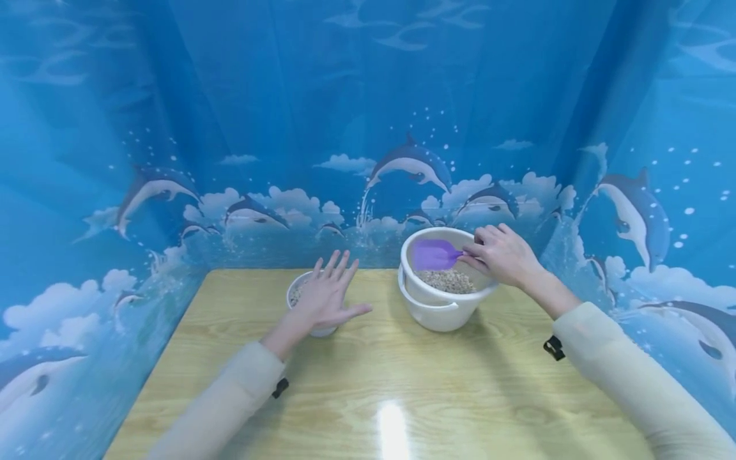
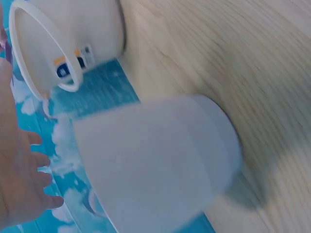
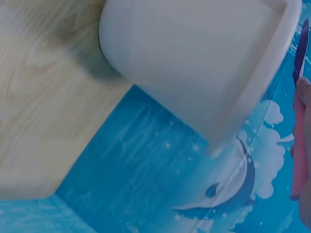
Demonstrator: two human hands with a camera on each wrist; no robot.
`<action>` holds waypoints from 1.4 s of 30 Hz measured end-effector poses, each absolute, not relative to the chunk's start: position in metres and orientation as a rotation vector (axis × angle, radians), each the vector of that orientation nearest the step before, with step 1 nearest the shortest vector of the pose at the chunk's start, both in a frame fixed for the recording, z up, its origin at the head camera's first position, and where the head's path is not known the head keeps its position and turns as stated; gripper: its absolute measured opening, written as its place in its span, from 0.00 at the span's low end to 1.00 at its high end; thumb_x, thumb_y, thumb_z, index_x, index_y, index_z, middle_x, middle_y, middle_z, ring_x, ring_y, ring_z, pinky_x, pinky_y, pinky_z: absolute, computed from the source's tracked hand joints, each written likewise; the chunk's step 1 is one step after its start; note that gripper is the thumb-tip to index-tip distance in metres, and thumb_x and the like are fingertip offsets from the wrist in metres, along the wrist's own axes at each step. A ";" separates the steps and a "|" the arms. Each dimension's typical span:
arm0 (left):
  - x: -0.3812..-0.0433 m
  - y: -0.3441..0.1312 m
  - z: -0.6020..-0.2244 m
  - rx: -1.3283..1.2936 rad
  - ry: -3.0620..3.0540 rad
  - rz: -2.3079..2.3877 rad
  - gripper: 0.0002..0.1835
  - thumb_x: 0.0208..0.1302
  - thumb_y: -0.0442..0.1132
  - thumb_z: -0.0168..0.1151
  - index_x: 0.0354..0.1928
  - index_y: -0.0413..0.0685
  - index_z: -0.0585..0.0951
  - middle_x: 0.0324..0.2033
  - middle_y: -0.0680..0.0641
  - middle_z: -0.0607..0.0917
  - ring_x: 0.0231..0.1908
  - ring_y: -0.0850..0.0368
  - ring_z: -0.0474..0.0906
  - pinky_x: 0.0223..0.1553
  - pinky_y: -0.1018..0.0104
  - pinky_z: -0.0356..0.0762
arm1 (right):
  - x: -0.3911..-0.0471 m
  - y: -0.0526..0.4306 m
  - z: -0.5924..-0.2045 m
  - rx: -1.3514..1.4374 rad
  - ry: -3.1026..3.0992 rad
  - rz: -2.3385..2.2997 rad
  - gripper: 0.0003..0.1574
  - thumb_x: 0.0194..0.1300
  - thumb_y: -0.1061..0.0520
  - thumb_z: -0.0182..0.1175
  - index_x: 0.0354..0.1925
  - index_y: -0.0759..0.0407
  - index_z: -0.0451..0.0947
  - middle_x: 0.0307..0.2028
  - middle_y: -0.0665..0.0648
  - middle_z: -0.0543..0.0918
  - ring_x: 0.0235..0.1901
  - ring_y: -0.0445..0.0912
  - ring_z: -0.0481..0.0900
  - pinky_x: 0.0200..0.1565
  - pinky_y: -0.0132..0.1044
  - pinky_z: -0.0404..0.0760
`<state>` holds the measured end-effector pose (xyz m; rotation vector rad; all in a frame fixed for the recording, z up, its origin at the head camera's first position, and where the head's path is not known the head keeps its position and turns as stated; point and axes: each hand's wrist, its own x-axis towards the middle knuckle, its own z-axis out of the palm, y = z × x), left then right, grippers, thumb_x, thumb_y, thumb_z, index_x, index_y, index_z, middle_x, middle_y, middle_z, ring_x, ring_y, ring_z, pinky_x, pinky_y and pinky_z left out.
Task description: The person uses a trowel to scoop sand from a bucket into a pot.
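Note:
A purple scoop (image 1: 435,255) is in my right hand (image 1: 501,255), which grips its handle above the mouth of a large white bucket (image 1: 437,316). Tan grainy material (image 1: 447,281) lies in that bucket. In the right wrist view the pink handle (image 3: 299,150) runs along the hand, with the purple blade beyond it. My left hand (image 1: 324,300) holds nothing; its fingers are spread over a smaller white container (image 1: 324,331). Some of the same grains (image 1: 296,294) show inside, though the hand hides most of the opening. The left wrist view shows the small container's side (image 2: 160,165).
Both containers stand near the back edge of a wood-grain table (image 1: 368,377). A blue curtain (image 1: 299,115) printed with dolphins hangs close behind and on both sides. The large bucket's white carrying handle (image 1: 428,305) hangs down across its front.

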<state>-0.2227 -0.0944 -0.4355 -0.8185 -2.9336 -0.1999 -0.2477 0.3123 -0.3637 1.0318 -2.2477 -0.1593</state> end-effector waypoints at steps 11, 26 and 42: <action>-0.227 -0.041 -0.427 -0.906 -2.905 -0.224 0.57 0.69 0.82 0.41 0.86 0.53 0.46 0.85 0.43 0.40 0.86 0.42 0.35 0.85 0.35 0.40 | -0.251 0.326 -0.347 1.059 -2.275 -0.242 0.15 0.57 0.49 0.78 0.38 0.56 0.90 0.26 0.56 0.78 0.26 0.50 0.73 0.30 0.38 0.68; -0.246 0.014 -0.427 -0.915 -2.895 -0.167 0.57 0.70 0.81 0.40 0.87 0.52 0.43 0.85 0.41 0.42 0.86 0.41 0.37 0.85 0.38 0.41 | -0.264 0.333 -0.351 1.042 -2.416 -0.438 0.14 0.65 0.46 0.74 0.38 0.54 0.88 0.29 0.57 0.79 0.29 0.51 0.75 0.35 0.45 0.75; -0.253 0.031 -0.424 -0.872 -2.926 -0.187 0.58 0.68 0.83 0.39 0.87 0.55 0.43 0.86 0.38 0.42 0.86 0.40 0.40 0.85 0.38 0.40 | -0.281 0.330 -0.375 0.981 -2.568 -0.567 0.19 0.67 0.42 0.72 0.34 0.56 0.85 0.31 0.57 0.81 0.32 0.51 0.76 0.40 0.47 0.76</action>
